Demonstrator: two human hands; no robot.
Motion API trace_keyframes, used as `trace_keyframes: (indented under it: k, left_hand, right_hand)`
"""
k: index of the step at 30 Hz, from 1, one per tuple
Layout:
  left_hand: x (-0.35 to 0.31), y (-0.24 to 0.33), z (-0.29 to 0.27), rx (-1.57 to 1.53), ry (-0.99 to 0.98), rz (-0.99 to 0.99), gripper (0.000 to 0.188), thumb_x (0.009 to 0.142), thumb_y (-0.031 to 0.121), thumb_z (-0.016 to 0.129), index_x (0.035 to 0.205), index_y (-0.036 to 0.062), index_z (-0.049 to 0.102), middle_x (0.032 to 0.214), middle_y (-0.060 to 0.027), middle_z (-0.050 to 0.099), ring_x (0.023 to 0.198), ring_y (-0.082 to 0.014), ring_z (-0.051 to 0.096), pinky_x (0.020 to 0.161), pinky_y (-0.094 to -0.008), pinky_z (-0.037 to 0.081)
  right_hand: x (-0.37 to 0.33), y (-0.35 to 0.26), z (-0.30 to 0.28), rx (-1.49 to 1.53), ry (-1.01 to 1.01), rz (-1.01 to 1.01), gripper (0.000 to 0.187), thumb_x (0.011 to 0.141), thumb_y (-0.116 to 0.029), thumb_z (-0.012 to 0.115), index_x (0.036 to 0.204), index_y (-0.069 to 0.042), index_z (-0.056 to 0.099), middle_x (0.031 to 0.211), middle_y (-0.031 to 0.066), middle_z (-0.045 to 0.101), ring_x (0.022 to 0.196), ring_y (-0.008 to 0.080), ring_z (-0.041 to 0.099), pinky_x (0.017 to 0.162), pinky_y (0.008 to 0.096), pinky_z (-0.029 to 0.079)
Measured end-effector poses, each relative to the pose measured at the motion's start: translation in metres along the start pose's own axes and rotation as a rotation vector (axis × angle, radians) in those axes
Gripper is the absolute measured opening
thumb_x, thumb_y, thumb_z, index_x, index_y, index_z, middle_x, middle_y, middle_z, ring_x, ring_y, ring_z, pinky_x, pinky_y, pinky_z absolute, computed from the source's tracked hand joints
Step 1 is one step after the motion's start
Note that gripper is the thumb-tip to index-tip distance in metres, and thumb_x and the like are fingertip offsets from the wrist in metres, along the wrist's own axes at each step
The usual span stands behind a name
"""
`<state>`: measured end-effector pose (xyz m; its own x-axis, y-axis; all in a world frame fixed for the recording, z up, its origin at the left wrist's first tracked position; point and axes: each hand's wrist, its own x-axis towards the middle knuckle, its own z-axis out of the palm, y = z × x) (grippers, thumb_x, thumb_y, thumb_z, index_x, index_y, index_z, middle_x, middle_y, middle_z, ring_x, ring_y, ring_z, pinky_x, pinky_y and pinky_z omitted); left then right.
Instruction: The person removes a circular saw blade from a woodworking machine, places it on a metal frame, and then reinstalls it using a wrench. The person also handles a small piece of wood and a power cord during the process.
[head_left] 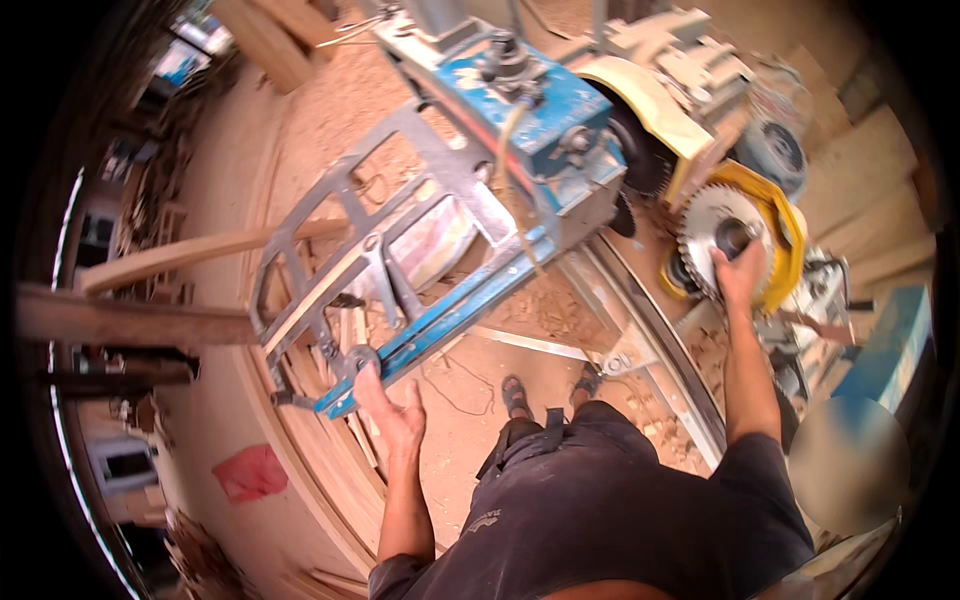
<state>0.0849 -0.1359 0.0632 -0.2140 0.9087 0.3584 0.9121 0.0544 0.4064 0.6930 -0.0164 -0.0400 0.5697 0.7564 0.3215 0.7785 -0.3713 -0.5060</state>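
A toothed circular saw blade (702,226) stands in front of a yellow guard (788,215) at the right. My right hand (739,274) reaches up to its dark centre hub (732,238), with thumb and fingers set around it. On the left, a blue rail (440,338) runs down from a blue machine head (540,95). My left hand (396,412) is at the rail's lower end, its fingertips against a round grey knob (361,358) and its thumb spread away. A grey metal frame (350,190) extends beside the rail.
Behind the yellow-guarded blade, a cream guard (650,110) partly covers a dark saw blade (640,160). A metal track (660,350) slants past my right side. Wooden beams (200,255) lie at the left, and sawdust and offcuts cover the ground. A blue beam (885,345) stands far right.
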Motion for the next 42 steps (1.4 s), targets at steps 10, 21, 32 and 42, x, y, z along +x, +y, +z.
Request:
trace_keyframes:
  k: [10, 21, 32, 42]
  left_hand:
    - [-0.063, 0.024, -0.005, -0.115, 0.012, -0.127, 0.076, 0.071, 0.002, 0.079, 0.138, 0.0014, 0.045, 0.129, -0.0242, 0.053, 0.122, -0.043, 0.049, 0.106, -0.0503, 0.039]
    - [-0.038, 0.139, 0.052, -0.496, -0.174, 0.136, 0.05, 0.078, 0.002, 0.073, 0.125, -0.0007, 0.056, 0.12, -0.0191, 0.058, 0.115, -0.0382, 0.053, 0.099, -0.0433, 0.045]
    - [0.011, 0.309, 0.205, -0.849, -0.516, 0.42, 0.058, 0.077, 0.006, 0.073, 0.13, -0.0042, 0.051, 0.125, -0.0195, 0.056, 0.118, -0.0394, 0.05, 0.105, -0.0437, 0.041]
    - [0.023, 0.409, 0.31, -0.716, -0.75, 0.377, 0.102, 0.068, 0.02, 0.083, 0.15, -0.0059, 0.027, 0.151, -0.0301, 0.036, 0.148, -0.0413, 0.025, 0.122, -0.0458, 0.021]
  right_hand:
    - [0.004, -0.041, -0.048, -0.091, -0.05, 0.064, 0.108, 0.065, -0.03, 0.085, 0.155, -0.01, 0.028, 0.135, 0.0317, 0.053, 0.125, 0.0482, 0.05, 0.108, 0.052, 0.037]
    - [0.037, -0.001, -0.012, 0.451, 0.061, -0.038, 0.052, 0.087, -0.012, 0.074, 0.132, 0.006, 0.056, 0.126, 0.0172, 0.062, 0.109, 0.0263, 0.061, 0.095, 0.034, 0.048]
    - [0.089, 0.002, 0.016, 1.028, 0.059, 0.339, 0.007, 0.092, -0.006, 0.067, 0.095, 0.001, 0.067, 0.071, -0.0001, 0.056, 0.057, 0.0077, 0.047, 0.05, 0.0218, 0.037]
    - [0.08, -0.016, 0.01, 0.866, 0.165, 0.351, 0.009, 0.092, -0.007, 0.064, 0.092, 0.001, 0.065, 0.069, 0.0015, 0.057, 0.052, 0.0085, 0.048, 0.046, 0.0234, 0.038]
